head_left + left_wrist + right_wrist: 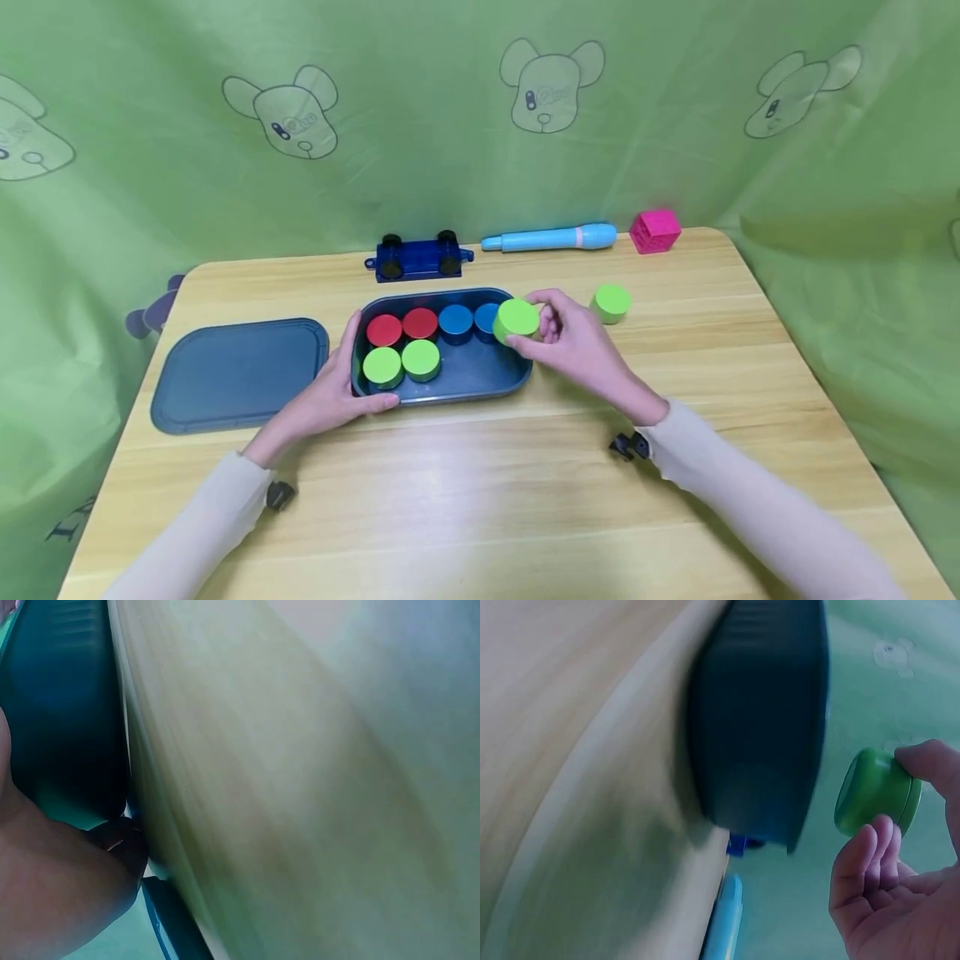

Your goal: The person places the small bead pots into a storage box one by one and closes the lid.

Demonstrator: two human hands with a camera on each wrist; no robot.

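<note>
A dark blue tray [468, 372] with raised walls holds two red round blocks [420, 323], two blue round blocks [455, 322] and two green round blocks [421, 360]. My left hand [330, 392] grips the tray's left end, thumb along the front wall and fingers at the left side. Over the tray's right end, my right hand [573, 337] pinches another green round block [877, 791] between thumb and fingers. In the right wrist view that block is clear of the tray wall [761, 720]. The held block partly hides one blue block in the head view.
A matching dark blue lid [240, 375] lies flat at the left. Another green round block [611, 302] stands right of the tray. Along the table's back edge are a blue toy wagon chassis [418, 259], a light blue pen [550, 238] and a pink cube [656, 231].
</note>
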